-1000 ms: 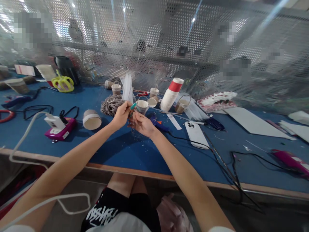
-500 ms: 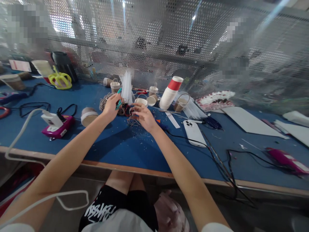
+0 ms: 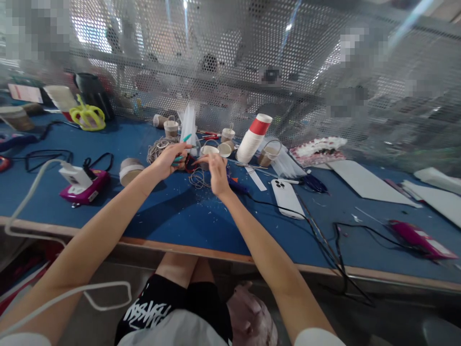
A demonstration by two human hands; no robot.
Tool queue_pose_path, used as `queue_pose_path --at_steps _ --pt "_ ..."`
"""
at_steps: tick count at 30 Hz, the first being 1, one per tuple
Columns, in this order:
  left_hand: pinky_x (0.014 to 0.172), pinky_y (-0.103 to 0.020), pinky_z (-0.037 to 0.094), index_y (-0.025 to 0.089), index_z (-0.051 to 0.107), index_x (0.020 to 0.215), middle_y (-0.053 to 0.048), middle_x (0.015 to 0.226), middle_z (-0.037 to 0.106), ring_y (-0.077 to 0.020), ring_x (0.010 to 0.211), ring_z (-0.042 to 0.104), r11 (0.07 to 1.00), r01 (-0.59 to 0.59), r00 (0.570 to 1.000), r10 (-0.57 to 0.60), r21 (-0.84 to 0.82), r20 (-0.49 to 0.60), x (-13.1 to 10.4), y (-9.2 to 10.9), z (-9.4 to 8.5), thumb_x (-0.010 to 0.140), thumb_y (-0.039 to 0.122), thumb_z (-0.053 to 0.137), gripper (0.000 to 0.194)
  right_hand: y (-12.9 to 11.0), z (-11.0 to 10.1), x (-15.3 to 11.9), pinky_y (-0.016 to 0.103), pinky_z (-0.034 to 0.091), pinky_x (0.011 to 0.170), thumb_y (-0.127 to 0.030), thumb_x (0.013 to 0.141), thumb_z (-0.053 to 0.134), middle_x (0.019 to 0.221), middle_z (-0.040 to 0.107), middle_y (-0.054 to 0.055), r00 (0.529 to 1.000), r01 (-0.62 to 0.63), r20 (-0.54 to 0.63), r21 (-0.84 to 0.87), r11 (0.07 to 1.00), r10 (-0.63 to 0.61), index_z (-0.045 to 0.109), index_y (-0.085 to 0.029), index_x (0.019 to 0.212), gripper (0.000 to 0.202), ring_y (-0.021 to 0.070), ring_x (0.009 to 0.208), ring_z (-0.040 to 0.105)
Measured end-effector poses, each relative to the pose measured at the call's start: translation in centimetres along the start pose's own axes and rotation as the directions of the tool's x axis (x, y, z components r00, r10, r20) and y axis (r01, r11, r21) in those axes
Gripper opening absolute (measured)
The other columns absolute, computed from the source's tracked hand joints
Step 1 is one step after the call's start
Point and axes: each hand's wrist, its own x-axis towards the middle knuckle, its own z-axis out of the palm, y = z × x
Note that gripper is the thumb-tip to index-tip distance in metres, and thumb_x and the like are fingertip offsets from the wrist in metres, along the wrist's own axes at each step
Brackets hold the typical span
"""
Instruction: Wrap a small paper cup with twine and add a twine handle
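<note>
My left hand is closed around teal-handled scissors, whose tip points toward my right hand. Just right of it, my right hand has its fingertips bent together; whatever they pinch is too small to make out. Thin loose twine lies on the blue table below and between the hands. A tangled bundle of twine sits behind my left hand. Small cups with pale rims, one with a twine handle, stand beyond the hands.
A tilted stack of white paper cups stands right of the hands. Further right are a white phone and black cables. At left are a wrapped cup, a purple power strip and a yellow basket. A perforated screen rises behind.
My left hand has tilted the scissors from upright toward lying flatter. My right hand's spread fingers have drawn together and bent downward. The loose twine below is more exposed.
</note>
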Motion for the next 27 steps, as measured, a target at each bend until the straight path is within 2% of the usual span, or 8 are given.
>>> queue_pose_path --at_steps 3,6,9,13,18,22,25,27 --pt "0.04 -0.016 0.028 0.013 0.062 0.085 0.005 0.055 0.043 -0.0029 0.042 0.036 0.991 0.108 0.994 -0.109 0.075 0.016 -0.1 -0.1 0.1 0.087 0.027 0.052 0.018 0.8 -0.4 0.8 0.041 0.037 0.096 -0.055 0.091 -0.002 0.096 0.063 0.005 0.999 -0.03 -0.013 0.243 0.97 0.034 0.069 -0.024 0.083 0.078 0.0207 0.101 0.055" --pt "0.041 -0.015 0.029 0.013 0.063 0.08 0.003 0.059 0.048 -0.0024 0.045 0.039 0.968 0.144 0.988 -0.153 0.207 0.027 -0.5 -0.3 0.8 0.085 0.021 0.055 0.012 1.4 -0.7 1.1 0.04 0.041 0.09 -0.058 0.091 0.009 0.096 0.063 0.006 0.997 -0.021 -0.059 0.336 0.942 0.043 0.069 -0.023 0.075 0.071 0.0216 0.101 0.056" --pt "0.041 -0.015 0.027 0.012 0.064 0.084 0.003 0.061 0.05 -0.0024 0.046 0.04 0.937 0.123 0.987 -0.151 0.327 0.062 -0.9 -0.5 1.5 0.082 0.016 0.06 0.006 1.8 -0.6 1.2 0.039 0.042 0.089 -0.062 0.088 0.016 0.095 0.062 0.005 0.992 -0.029 -0.101 0.355 0.934 0.07 0.07 -0.024 0.075 0.067 0.0216 0.102 0.055" --pt "0.043 -0.016 0.031 0.013 0.063 0.096 0.004 0.066 0.05 -0.0028 0.049 0.044 0.928 0.075 0.99 -0.114 0.364 0.086 -0.9 -1.1 1.9 0.076 0.01 0.065 0.021 1.7 -0.4 1.2 0.037 0.045 0.083 -0.065 0.087 0.015 0.089 0.06 0.005 0.988 -0.049 -0.107 0.466 0.884 0.111 0.067 -0.024 0.078 0.066 0.0202 0.097 0.056" --pt "0.041 -0.017 0.031 0.015 0.061 0.104 0.007 0.069 0.049 -0.0006 0.045 0.04 0.911 -0.013 0.999 0.0 0.411 0.032 -0.6 -2.2 1.9 0.06 0.002 0.075 0.048 0.4 -0.7 1.3 0.035 0.045 0.075 -0.064 0.084 0.028 0.079 0.06 0.005 0.98 -0.049 -0.11 0.679 0.732 0.167 0.061 -0.023 0.071 0.055 0.0187 0.084 0.058" --pt "0.042 -0.017 0.032 0.012 0.064 0.1 0.005 0.067 0.056 -0.0012 0.044 0.042 0.922 -0.023 1.0 0.018 0.386 0.018 -0.4 -2.6 1.9 0.065 -0.002 0.068 0.037 -0.2 -0.8 1.3 0.033 0.044 0.069 -0.063 0.082 0.037 0.07 0.055 0.003 0.973 -0.069 -0.083 0.784 0.617 0.214 0.058 -0.022 0.066 0.049 0.0151 0.071 0.054" --pt "0.043 -0.017 0.034 0.01 0.068 0.092 0.005 0.054 0.054 -0.0023 0.044 0.043 0.925 -0.034 0.999 0.02 0.378 0.041 -0.2 -2.5 1.7 0.067 -0.002 0.066 0.027 0.1 -1.5 1.4 0.028 0.04 0.052 -0.062 0.082 0.038 0.05 0.036 -0.003 0.956 -0.142 0.007 0.887 0.439 0.294 0.042 -0.022 0.051 0.051 0.0105 0.049 0.038" --pt "0.044 -0.017 0.036 0.011 0.069 0.088 0.004 0.053 0.056 -0.0026 0.045 0.045 0.923 -0.045 0.998 0.028 0.381 0.051 0.0 -2.3 1.3 0.066 -0.001 0.067 0.025 0.6 -2.7 1.7 0.025 0.032 0.042 -0.059 0.082 0.044 0.047 0.021 -0.006 0.947 -0.207 0.106 0.924 0.322 0.303 0.028 -0.022 0.048 0.053 0.009 0.043 0.025"
